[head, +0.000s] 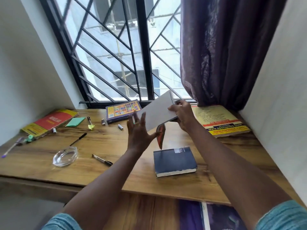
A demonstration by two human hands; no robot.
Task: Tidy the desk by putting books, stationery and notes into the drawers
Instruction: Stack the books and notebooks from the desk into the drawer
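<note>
While the right hand (180, 113) pinches the wire-bound corner of a grey spiral notebook (157, 112), the pad hangs tilted in the air above the wooden desk (116, 163), its long axis running from lower left up to the coil at upper right, toward the window. An orange cover (160, 136) dangles beneath it. The left hand (138, 130), fingers spread and released, touches the notebook's lower edge. Directly below, a dark blue hardback book (174, 161) lies flat near the desk's front edge.
</note>
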